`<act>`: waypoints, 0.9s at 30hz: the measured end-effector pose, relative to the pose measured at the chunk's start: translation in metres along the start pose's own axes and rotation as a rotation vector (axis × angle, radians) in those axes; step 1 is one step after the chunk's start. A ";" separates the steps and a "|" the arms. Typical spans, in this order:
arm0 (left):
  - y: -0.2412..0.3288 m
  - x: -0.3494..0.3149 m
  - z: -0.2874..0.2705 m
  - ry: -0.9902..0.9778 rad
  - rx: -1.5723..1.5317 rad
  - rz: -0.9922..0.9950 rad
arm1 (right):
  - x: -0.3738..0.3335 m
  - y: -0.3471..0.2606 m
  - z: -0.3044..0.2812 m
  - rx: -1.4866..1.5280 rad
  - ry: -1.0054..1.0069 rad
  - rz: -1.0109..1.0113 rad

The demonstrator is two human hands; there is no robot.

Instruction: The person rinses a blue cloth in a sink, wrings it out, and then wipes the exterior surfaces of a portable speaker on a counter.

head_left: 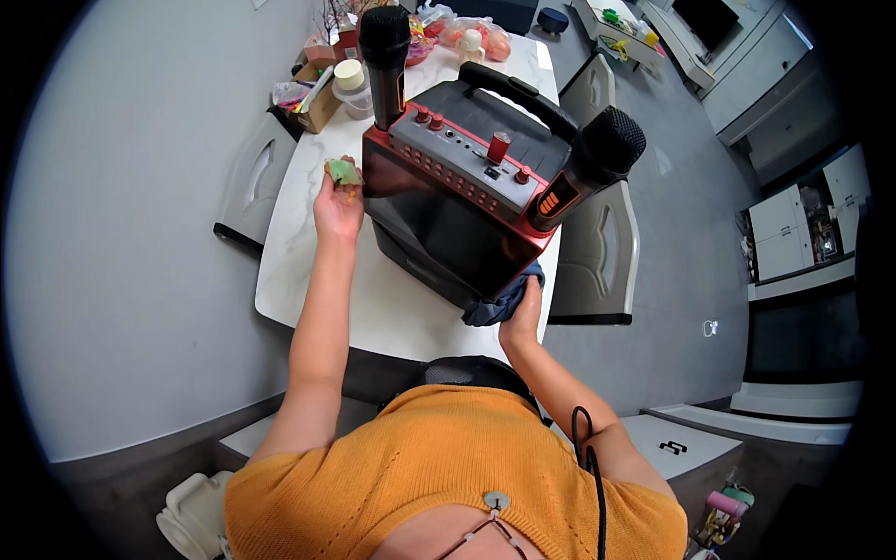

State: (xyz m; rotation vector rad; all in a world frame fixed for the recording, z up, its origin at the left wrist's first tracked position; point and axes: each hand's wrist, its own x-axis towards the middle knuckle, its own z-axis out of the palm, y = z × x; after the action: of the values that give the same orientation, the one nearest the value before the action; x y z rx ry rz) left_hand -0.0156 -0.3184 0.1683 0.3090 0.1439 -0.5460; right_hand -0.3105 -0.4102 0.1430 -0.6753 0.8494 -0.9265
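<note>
A black and red karaoke speaker [448,224] stands on the white marbled table [308,252], its control panel [467,154] of knobs and buttons facing up. One black microphone [385,65] stands upright in its left end, and another microphone [588,168] leans outward at its right end. My left hand [338,210], palm up beside the speaker's left side, holds a small crumpled green piece [343,172] whose kind I cannot make out. My right hand [523,317] grips a dark blue cloth [504,303] against the speaker's lower right corner; some of its fingers are hidden.
Behind the speaker are a lidded plastic jar [353,93], a cardboard box [322,107] of small items, and plastic bags [481,42]. Chairs stand on both sides, a left chair [252,182] by the wall and a right chair [597,252]. A black cord [593,467] hangs by my right arm.
</note>
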 end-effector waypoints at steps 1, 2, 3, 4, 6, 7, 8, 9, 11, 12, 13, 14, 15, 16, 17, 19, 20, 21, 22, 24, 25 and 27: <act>0.001 0.000 0.001 0.017 0.006 -0.008 | -0.005 -0.002 0.001 -0.009 0.021 0.008; 0.002 0.000 -0.003 0.017 -0.030 -0.023 | -0.009 -0.004 0.003 -0.019 0.040 0.016; 0.004 -0.001 -0.005 0.012 -0.068 -0.036 | -0.010 -0.008 0.005 -0.026 0.054 0.021; 0.005 -0.002 -0.008 0.007 -0.105 -0.047 | -0.010 -0.011 0.004 -0.026 0.032 0.035; 0.004 -0.010 -0.011 0.106 -0.152 -0.061 | -0.007 -0.020 0.001 -0.022 -0.016 0.061; 0.004 -0.016 -0.013 0.154 -0.175 -0.068 | -0.003 -0.021 -0.003 -0.013 -0.023 0.067; 0.004 -0.022 -0.017 0.165 -0.188 -0.073 | 0.001 -0.022 -0.006 -0.012 -0.021 0.079; 0.005 -0.029 -0.025 0.177 -0.202 -0.080 | 0.005 -0.024 -0.010 -0.012 -0.018 0.092; 0.004 -0.049 -0.041 0.197 -0.201 -0.100 | 0.010 -0.031 -0.018 0.000 -0.033 0.136; 0.003 -0.062 -0.048 0.222 -0.181 -0.104 | 0.013 -0.036 -0.021 0.015 -0.055 0.169; -0.001 -0.075 -0.054 0.246 -0.162 -0.112 | 0.017 -0.041 -0.025 0.030 -0.075 0.197; -0.006 -0.090 -0.059 0.269 -0.144 -0.120 | 0.021 -0.044 -0.030 0.049 -0.096 0.235; -0.009 -0.105 -0.065 0.302 -0.152 -0.130 | 0.025 -0.048 -0.034 0.064 -0.123 0.271; -0.018 -0.121 -0.071 0.340 -0.167 -0.145 | 0.031 -0.052 -0.041 0.071 -0.147 0.305; -0.031 -0.135 -0.075 0.347 -0.156 -0.155 | 0.042 -0.052 -0.052 0.054 -0.169 0.328; -0.050 -0.167 -0.080 0.382 -0.119 -0.144 | 0.046 -0.066 -0.053 0.039 -0.195 0.379; -0.066 -0.181 -0.077 0.426 -0.127 -0.165 | 0.050 -0.076 -0.057 0.032 -0.211 0.420; -0.084 -0.197 -0.068 0.468 -0.135 -0.180 | 0.052 -0.085 -0.060 0.042 -0.251 0.474; -0.105 -0.211 -0.058 0.505 -0.151 -0.197 | 0.057 -0.097 -0.065 0.046 -0.294 0.521; -0.143 -0.239 -0.035 0.567 -0.146 -0.171 | 0.067 -0.117 -0.081 0.066 -0.325 0.602; -0.166 -0.253 -0.021 0.559 -0.175 -0.154 | 0.072 -0.129 -0.093 0.078 -0.339 0.628; -0.219 -0.277 0.001 0.523 -0.206 -0.100 | 0.082 -0.159 -0.118 0.076 -0.340 0.696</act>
State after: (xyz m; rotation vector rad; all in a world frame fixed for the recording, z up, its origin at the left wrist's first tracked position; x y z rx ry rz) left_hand -0.3656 -0.3610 0.1747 0.2388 0.7201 -0.5351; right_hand -0.4472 -0.5700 0.1844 -0.4043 0.6671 -0.2053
